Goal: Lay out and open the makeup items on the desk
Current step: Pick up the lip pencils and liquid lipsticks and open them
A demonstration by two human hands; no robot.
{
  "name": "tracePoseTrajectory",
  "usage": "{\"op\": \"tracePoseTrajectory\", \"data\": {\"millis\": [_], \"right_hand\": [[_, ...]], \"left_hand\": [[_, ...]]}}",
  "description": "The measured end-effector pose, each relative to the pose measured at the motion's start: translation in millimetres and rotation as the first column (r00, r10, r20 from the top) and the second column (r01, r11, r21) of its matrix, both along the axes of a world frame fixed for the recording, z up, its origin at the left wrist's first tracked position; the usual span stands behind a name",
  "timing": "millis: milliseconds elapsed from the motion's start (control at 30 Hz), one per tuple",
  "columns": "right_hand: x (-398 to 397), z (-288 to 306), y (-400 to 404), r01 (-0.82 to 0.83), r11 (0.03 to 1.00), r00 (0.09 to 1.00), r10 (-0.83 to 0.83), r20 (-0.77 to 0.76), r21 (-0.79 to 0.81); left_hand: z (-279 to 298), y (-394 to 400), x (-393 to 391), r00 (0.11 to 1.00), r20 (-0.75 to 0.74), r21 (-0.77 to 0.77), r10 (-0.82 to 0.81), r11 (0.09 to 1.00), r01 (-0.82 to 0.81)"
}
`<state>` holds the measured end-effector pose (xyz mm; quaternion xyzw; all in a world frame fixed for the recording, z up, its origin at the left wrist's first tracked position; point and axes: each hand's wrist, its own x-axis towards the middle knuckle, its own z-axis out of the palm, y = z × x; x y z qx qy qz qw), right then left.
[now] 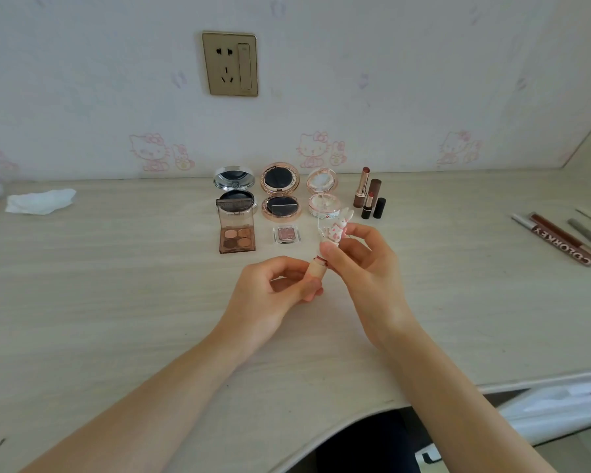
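My left hand [273, 285] grips a pink lipstick tube [316, 272] with its reddish tip showing at the top. My right hand [362, 257] pinches the clear cap with a white rabbit figure [335, 228], lifted just above and right of the tube. Behind them stand three open round compacts: a silver one [234, 187], a rose-gold one [280, 191] and a pink one [323, 192]. An open brown eyeshadow palette [236, 230] and a small square eyeshadow [287, 233] lie in front. Two opened lipsticks [362, 187] [368, 205] stand with their caps beside them.
Several makeup pencils and a brown Colorkey tube [560, 238] lie at the desk's right. A crumpled white tissue [40, 201] sits at the far left. A wall socket [230, 64] is above the compacts. The desk's curved front edge [321, 435] runs below my arms.
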<state>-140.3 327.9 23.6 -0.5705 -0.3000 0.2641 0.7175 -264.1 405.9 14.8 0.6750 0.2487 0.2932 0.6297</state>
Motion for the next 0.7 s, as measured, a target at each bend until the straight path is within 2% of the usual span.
{"op": "tracePoseTrajectory", "data": {"millis": [333, 533, 700], "right_hand": [[3.0, 6.0, 1.0, -0.054, 0.995, 0.992, 0.062, -0.106, 0.08], [7.3, 7.6, 4.0, -0.052, 0.998, 0.99, 0.056, -0.127, 0.031], [13.6, 10.6, 6.0, -0.036, 0.999, 0.996, 0.035, -0.079, -0.022]], "left_hand": [[-0.4, 0.9, 1.3, 1.0, 0.002, -0.023, -0.004, 1.0, 0.004], [-0.3, -0.8, -0.1, 0.999, 0.031, 0.013, -0.005, 1.0, 0.004], [-1.4, -0.4, 1.7, 0.999, 0.042, 0.043, 0.001, 0.999, -0.003]]}}
